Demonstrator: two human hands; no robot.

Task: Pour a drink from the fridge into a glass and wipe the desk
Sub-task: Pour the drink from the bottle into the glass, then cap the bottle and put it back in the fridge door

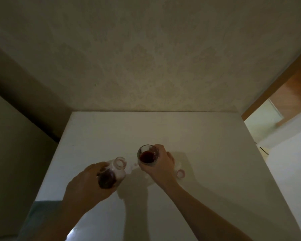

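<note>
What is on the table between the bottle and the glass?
In the head view, small pinkish drops lie on the white table between the bottle and the glass; otherwise that stretch is bare.

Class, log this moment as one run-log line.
left hand: bottle | right hand: glass, dark drink | cap: on desk
</note>
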